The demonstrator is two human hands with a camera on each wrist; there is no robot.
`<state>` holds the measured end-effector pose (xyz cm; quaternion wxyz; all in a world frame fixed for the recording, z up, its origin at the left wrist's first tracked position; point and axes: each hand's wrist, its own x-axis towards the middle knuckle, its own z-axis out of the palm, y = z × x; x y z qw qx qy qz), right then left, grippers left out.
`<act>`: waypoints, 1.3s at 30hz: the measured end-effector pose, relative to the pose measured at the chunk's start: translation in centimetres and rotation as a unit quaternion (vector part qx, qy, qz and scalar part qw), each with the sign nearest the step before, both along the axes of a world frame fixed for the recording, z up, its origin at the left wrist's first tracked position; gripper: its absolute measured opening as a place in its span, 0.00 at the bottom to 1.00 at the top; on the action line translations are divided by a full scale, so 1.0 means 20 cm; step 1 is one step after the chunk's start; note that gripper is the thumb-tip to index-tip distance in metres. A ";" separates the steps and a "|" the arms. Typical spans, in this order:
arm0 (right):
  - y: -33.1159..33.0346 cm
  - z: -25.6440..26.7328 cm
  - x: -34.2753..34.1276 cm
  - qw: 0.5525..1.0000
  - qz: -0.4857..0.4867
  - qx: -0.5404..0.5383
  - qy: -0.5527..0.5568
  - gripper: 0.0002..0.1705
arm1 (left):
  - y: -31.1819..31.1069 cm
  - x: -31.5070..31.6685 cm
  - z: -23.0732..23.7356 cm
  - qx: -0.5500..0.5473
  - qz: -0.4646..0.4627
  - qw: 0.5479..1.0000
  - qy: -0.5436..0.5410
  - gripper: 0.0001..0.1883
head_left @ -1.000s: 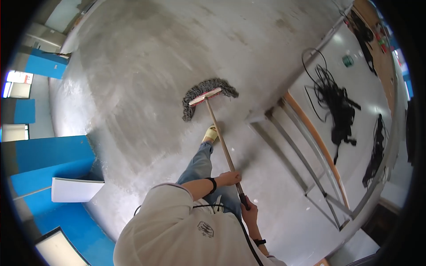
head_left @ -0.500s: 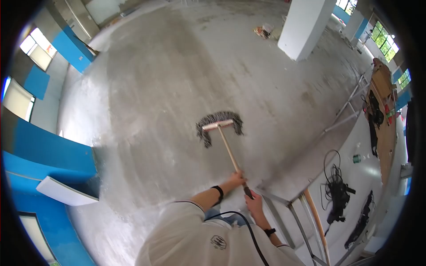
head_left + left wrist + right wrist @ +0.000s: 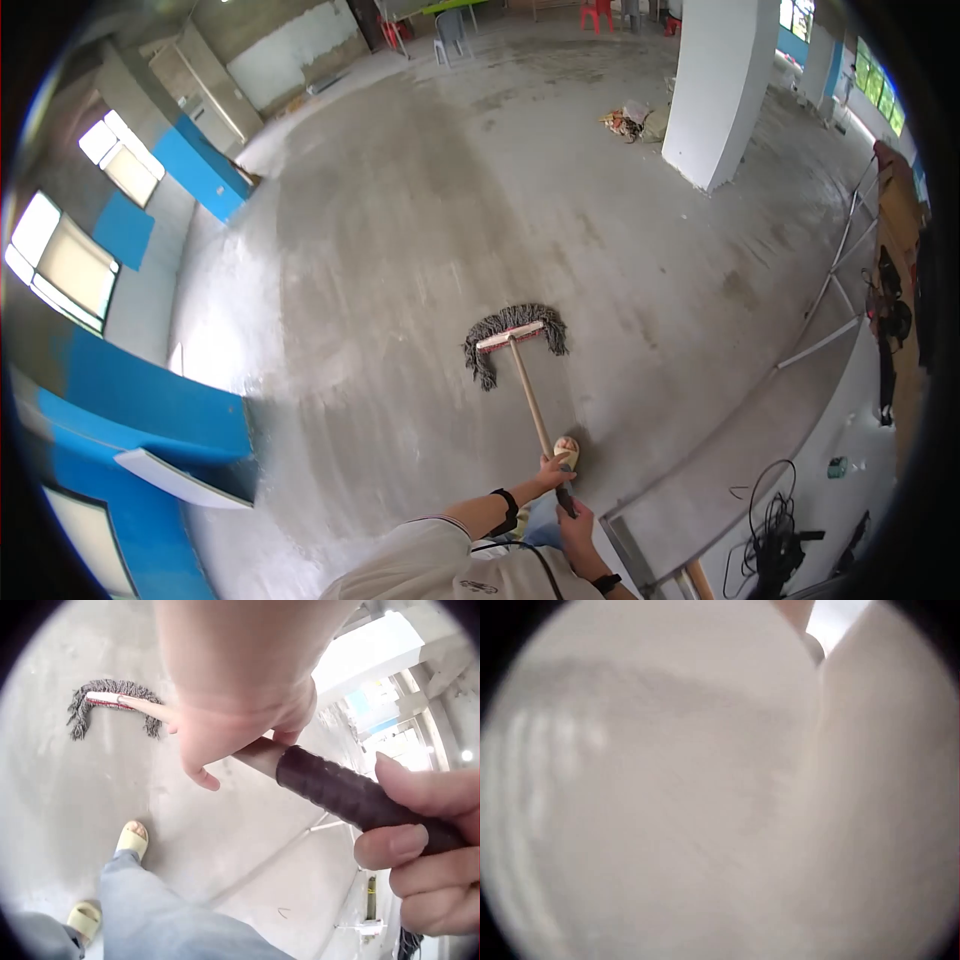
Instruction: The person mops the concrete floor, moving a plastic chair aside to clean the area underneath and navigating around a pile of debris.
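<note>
A mop with a grey string head [image 3: 515,325] lies on the floor ahead, its wooden pole [image 3: 531,400] slanting back toward the body. My left hand [image 3: 555,472] grips the pole just below the dark ribbed grip; in the left wrist view that hand [image 3: 240,724] covers part of the pole. Round the dark grip [image 3: 337,787] at the pole's end, the fingers of my right hand [image 3: 427,844] are curled. The head view has the right hand [image 3: 577,528] close to the body, behind the left. Pale blurred cloth [image 3: 667,787] fills most of the right wrist view.
A white pillar [image 3: 715,95] stands ahead on the right, with a small heap [image 3: 625,122] beside it. Blue-painted wall [image 3: 150,385] runs along the left. A metal frame [image 3: 625,550] and black cables [image 3: 775,540] are at lower right; chairs [image 3: 452,35] stand far off.
The head view has tilted up, bringing the pillar and distant chairs into sight. The mop head now appears lower in the picture, and a slippered foot shows beside the pole. Both hands keep their grip.
</note>
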<state>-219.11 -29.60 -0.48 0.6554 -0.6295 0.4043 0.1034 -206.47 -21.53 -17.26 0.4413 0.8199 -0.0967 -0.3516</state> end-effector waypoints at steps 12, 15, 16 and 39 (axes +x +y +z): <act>-0.19 0.60 1.33 0.987 0.011 0.152 -0.047 0.10 | -0.23 1.23 0.72 -0.254 0.399 0.861 0.189 0.38; -0.24 0.63 1.47 0.980 0.006 0.177 -0.092 0.19 | -0.28 1.36 0.82 -0.271 0.423 0.831 0.240 0.44; -0.22 0.54 1.45 0.980 0.008 0.180 -0.088 0.19 | -0.27 1.36 0.80 -0.263 0.402 0.845 0.234 0.45; -0.23 0.11 0.62 0.966 0.167 -0.184 0.075 0.23 | -0.17 1.13 0.30 0.100 0.217 0.931 0.277 0.55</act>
